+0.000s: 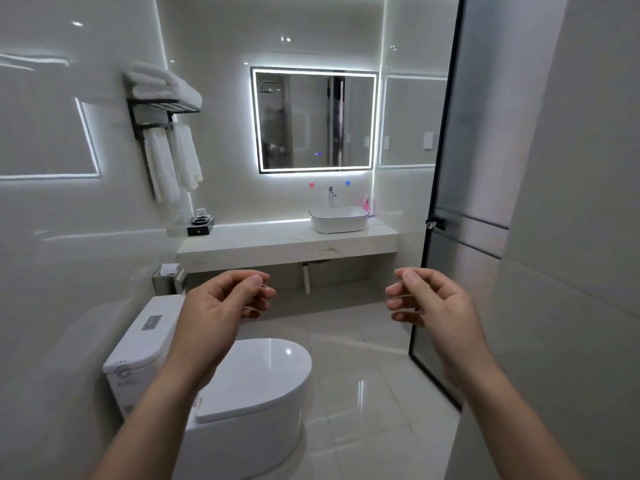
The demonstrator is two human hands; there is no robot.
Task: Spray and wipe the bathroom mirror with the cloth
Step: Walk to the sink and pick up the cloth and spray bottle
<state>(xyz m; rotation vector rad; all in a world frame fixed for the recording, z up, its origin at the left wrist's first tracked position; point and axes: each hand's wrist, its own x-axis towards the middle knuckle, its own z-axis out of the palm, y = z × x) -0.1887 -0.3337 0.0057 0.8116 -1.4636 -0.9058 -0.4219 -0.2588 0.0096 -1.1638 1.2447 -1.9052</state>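
Note:
The rectangular bathroom mirror, edged with a bright light strip, hangs on the far wall above the counter. A pink bottle stands at the counter's right end beside the basin; I cannot tell whether it is a sprayer. No cloth is in sight apart from white towels on a wall rack to the left. My left hand and my right hand are raised in front of me, well short of the counter. Both have curled, parted fingers and hold nothing.
A white vessel basin with a tap sits on the marble counter. A white toilet stands below my left arm. A black-framed glass door stands open on the right. A black tray with cups is at the counter's left.

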